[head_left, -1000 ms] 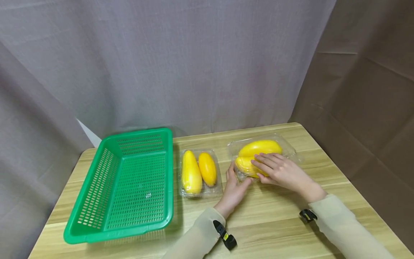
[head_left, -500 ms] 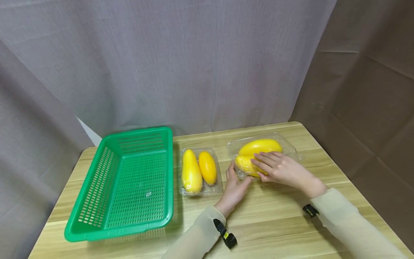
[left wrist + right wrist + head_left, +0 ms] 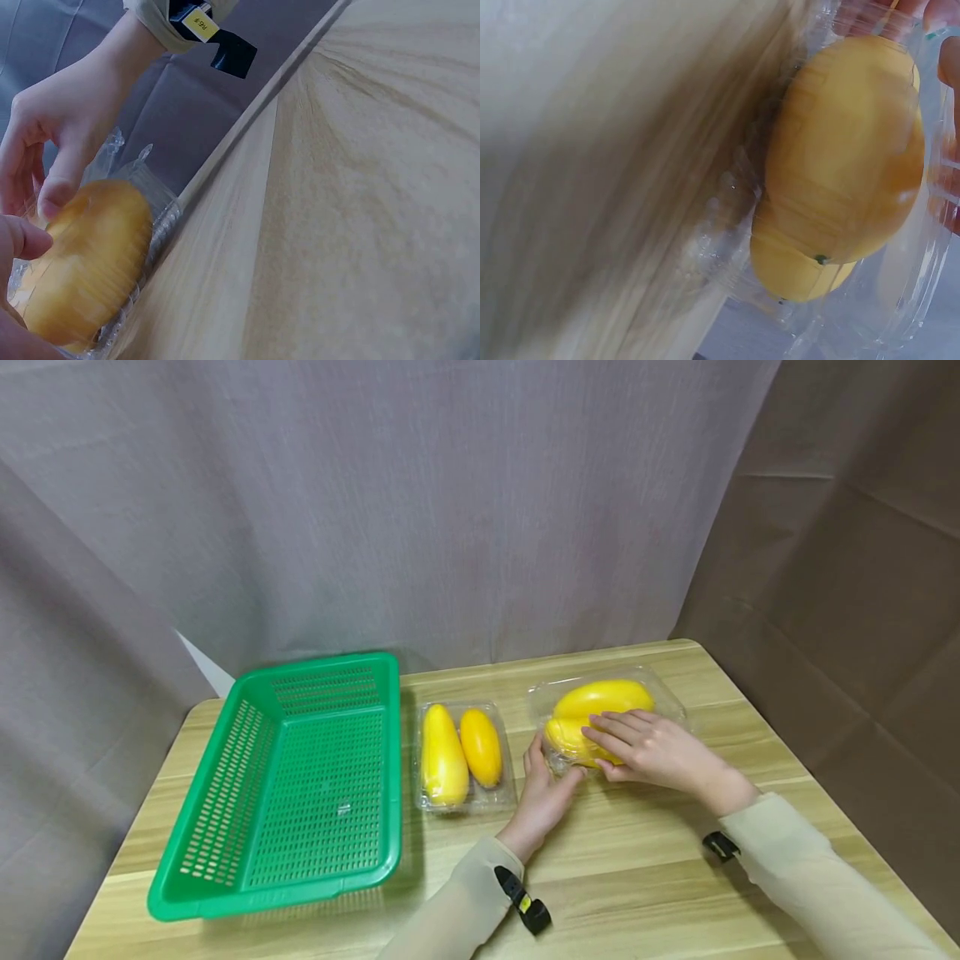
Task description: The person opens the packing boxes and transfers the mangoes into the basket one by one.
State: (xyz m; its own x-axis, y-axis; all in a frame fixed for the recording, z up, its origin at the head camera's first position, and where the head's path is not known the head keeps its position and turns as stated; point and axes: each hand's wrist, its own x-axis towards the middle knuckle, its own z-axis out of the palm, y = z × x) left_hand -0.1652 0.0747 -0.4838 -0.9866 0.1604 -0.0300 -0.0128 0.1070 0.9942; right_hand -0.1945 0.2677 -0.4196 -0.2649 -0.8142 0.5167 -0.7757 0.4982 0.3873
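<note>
A clear plastic clamshell box (image 3: 666, 693) lies on the table at the right, with two long yellow fruits (image 3: 603, 697) side by side in it. My left hand (image 3: 543, 802) grips its near left corner between thumb and fingers. Over the nearer fruit lies my right hand (image 3: 656, 753), its extended fingers resting on top and covering part of it. In the right wrist view, clear plastic covers the yellow fruit (image 3: 840, 150), with fingertips at the box's edges. The left wrist view shows the right thumb (image 3: 56, 199) against the plastic over the fruit (image 3: 97, 247).
Left of my left hand sits a second clear box (image 3: 491, 806) holding two yellow fruits (image 3: 444, 760). A large green perforated basket (image 3: 392, 777) stands at the table's left. Grey curtain (image 3: 480, 510) hangs behind the wooden table (image 3: 622, 893); a brown one borders the right.
My right forearm has shifted slightly to the right, its fingers staying over the nearer fruit. The left hand keeps its grip on the box corner.
</note>
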